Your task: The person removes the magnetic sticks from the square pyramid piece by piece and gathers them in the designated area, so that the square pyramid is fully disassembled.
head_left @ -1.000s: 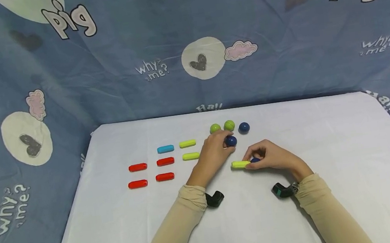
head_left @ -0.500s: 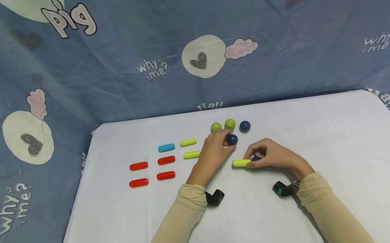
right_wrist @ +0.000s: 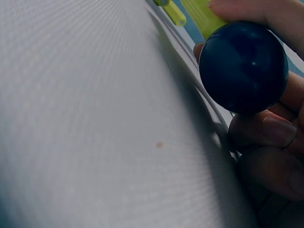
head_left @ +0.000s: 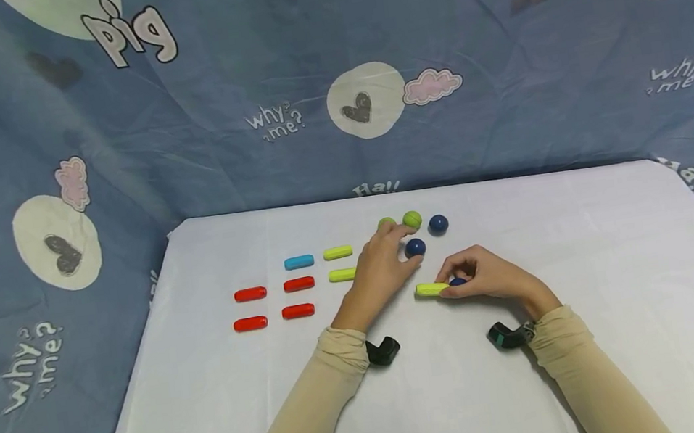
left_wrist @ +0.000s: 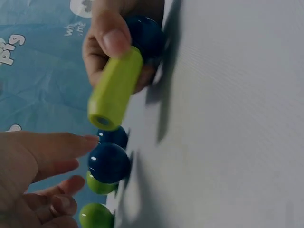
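My right hand (head_left: 489,274) pinches a yellow-green toy rod (head_left: 430,289) between thumb and fingers. At the rod's near end sits a dark blue ball (right_wrist: 244,66), which appears joined to it and lies in front of the curled fingers in the right wrist view. The rod's free end, with a small round disc, points toward the left hand. My left hand (head_left: 380,267) is spread beside another blue ball (left_wrist: 109,163), thumb and fingers parted around it. That ball rests on the white table. Behind it lie a third blue ball (head_left: 438,225) and two green balls (head_left: 412,219), one partly covered by the left fingers.
Left of the hands lie several red rods (head_left: 299,283), a light blue rod (head_left: 299,261) and two yellow-green rods (head_left: 338,253), the nearer partly behind the left hand. A blue printed cloth (head_left: 493,124) hangs behind the white table (head_left: 619,232).
The left fingers have spread from the blue ball, and the index has moved away toward the green balls. The right hand still holds the rod in place. The whole view shifts slightly.
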The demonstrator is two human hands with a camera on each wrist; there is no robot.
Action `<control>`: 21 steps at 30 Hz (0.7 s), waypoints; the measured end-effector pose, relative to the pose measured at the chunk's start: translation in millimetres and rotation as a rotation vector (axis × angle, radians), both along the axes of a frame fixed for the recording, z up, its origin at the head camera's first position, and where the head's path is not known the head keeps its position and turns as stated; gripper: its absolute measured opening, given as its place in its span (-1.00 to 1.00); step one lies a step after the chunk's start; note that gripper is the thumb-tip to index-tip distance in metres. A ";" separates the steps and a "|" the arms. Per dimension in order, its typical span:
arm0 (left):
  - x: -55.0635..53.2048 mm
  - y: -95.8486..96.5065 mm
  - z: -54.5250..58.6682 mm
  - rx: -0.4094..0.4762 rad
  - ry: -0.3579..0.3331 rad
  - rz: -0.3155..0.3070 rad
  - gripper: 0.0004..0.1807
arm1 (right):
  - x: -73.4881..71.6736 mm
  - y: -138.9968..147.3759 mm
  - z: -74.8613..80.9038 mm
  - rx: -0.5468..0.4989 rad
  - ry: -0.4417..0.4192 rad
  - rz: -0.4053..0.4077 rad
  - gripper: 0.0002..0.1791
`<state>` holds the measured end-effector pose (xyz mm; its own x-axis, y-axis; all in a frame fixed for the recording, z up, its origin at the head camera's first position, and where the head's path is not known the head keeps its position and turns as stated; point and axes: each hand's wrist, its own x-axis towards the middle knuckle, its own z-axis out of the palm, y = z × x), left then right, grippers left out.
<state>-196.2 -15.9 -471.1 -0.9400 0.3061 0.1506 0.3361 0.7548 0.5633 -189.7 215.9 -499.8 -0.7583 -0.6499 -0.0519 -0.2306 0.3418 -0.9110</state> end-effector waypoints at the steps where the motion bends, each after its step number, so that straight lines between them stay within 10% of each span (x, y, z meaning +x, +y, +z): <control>1: 0.4 0.2 1.5 0.011 0.008 -0.005 -0.57 | 0.1 0.1 0.0 0.002 0.003 -0.002 -0.90; 12: 5.9 3.0 16.3 -0.029 -0.203 -0.338 -0.77 | -0.8 1.7 -0.9 -0.015 0.034 0.014 -0.90; 21: 7.1 -1.0 19.9 -0.092 -0.237 -0.381 -0.75 | -0.6 2.4 -0.6 -0.035 0.039 0.002 -0.89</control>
